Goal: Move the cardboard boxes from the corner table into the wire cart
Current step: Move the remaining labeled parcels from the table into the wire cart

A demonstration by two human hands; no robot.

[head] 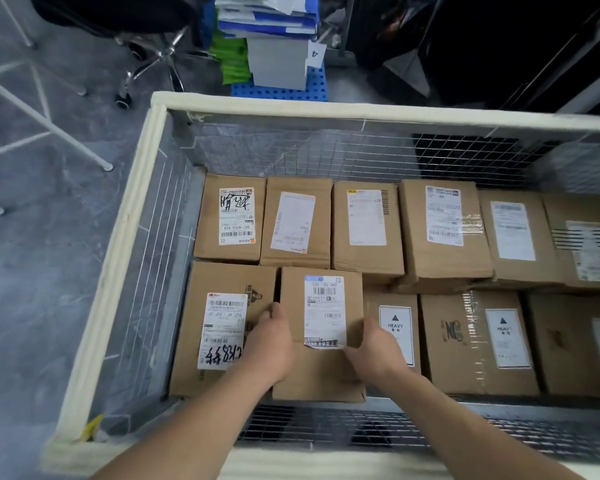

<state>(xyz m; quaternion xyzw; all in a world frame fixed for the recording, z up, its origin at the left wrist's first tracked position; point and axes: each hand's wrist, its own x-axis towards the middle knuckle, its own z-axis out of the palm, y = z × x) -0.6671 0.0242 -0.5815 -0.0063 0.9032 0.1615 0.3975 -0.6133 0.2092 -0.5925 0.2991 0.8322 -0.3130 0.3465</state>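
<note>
- wire cart packed; scrawled-label box tight on the left, HEAVY box on the right
- left hand and right hand clamped on the sides of the middle box

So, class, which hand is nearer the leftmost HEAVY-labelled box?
Right. The right hand is directly beside the leftmost HEAVY-labelled box, partly covering its label; the left hand is on the opposite side of the held box.

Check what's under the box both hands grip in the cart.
Only the wire cart mesh shows, just in front of the gripped cardboard box. Directly beneath is covered by the box itself: cart floor or another box, cannot tell.
</note>
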